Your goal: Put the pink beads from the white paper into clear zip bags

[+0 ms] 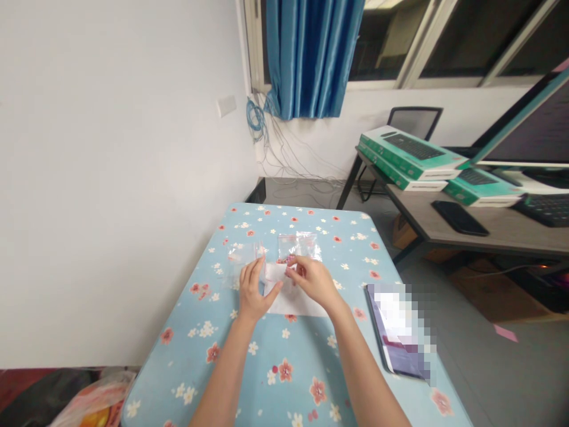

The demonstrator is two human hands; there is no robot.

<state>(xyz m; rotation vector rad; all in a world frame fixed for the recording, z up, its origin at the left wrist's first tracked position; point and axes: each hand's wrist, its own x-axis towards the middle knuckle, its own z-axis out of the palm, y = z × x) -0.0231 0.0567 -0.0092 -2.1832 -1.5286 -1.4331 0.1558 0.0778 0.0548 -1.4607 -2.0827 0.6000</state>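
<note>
A white sheet of paper (297, 301) lies on the flowered tabletop under my hands. My left hand (255, 292) rests at the paper's left edge, fingers stretched out and thumb apart. Above the sheet, my right hand (312, 280) has thumb and forefinger pinched together; whatever is between them is too small to make out. A clear plastic zip bag (306, 242) lies just beyond the right hand, with small pinkish-red bits by its near edge. Another clear plastic bag (235, 256) is flat on the table beside my left hand.
A phone or tablet (395, 338), partly pixelated, lies on the blue flowered table (284, 356) at the right. A white wall (111, 178) borders the left side. The desk (507, 228) at the right holds green keyboard boxes (409, 157) and a black phone (460, 218). Bags sit on the floor lower left.
</note>
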